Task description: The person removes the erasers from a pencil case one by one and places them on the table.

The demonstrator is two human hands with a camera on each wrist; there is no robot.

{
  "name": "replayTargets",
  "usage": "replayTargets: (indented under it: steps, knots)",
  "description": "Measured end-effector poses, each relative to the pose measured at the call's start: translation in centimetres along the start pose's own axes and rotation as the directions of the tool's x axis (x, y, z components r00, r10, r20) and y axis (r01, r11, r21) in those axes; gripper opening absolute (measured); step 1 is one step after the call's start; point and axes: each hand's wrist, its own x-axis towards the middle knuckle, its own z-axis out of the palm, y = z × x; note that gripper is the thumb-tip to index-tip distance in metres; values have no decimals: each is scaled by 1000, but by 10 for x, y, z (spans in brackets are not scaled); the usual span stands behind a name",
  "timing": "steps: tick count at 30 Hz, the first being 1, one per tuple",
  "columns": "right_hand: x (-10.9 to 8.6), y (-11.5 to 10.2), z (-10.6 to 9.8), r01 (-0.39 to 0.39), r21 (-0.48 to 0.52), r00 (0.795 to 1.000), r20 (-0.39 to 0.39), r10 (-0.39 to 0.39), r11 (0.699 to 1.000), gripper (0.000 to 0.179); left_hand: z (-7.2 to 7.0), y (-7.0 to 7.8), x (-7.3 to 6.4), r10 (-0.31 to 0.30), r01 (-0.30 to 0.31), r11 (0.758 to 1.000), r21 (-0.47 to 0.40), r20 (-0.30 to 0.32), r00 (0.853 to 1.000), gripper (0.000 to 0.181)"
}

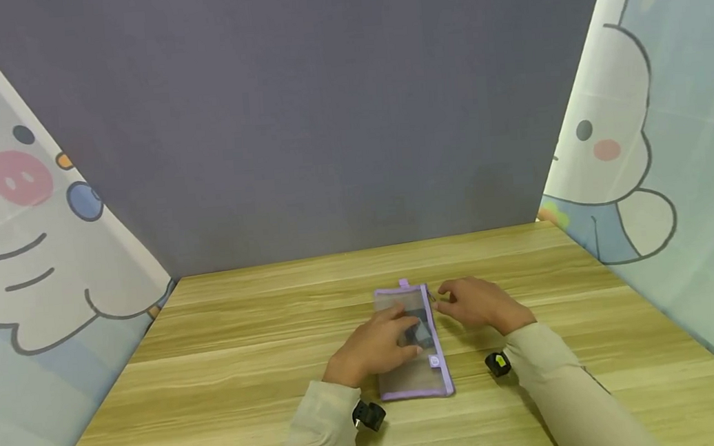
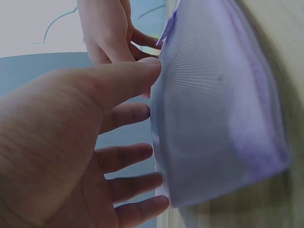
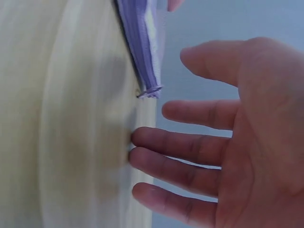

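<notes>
A mesh zip pouch (image 1: 408,381) with lilac trim lies flat on the wooden table, a dark and grey item (image 1: 423,336) showing through it. My left hand (image 1: 372,346) rests over the pouch with spread fingers; in the left wrist view its fingertips are right at the mesh (image 2: 204,118). Beside the far right corner, my right hand (image 1: 479,303) hovers near the zipper (image 1: 442,369) edge. The right wrist view has its fingers extended, with a gap between them and the zipper's end (image 3: 149,90). Nothing shows between thumb and fingers there.
The wood-grain table (image 1: 247,341) spreads out around the pouch. A dark grey panel (image 1: 337,114) stands along its far edge, and cartoon-printed curtains (image 1: 43,272) hang on both sides. Each wrist wears a small black device (image 1: 369,414).
</notes>
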Motion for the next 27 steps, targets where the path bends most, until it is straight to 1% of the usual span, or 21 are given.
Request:
replayTargets:
  steps: [7, 15, 18, 27]
  knots:
    - [2, 3, 6, -17, -26, 999, -51, 16, 1000, 41, -2, 5, 1, 9, -9, 1000, 9, 11, 1000, 56]
    - [6, 4, 13, -23, -85, 996, -91, 15, 996, 35, 1, 5, 6, 15, -17, 999, 48, 31, 999, 61]
    - [7, 4, 14, -43, -88, 995, -95, 35, 995, 34, 0, 5, 6, 24, -26, 999, 44, 36, 999, 62]
    - [9, -3, 14, -68, -93, 991, -119, 57, 993, 31, -1, 5, 3, 30, -31, 999, 29, 45, 999, 62]
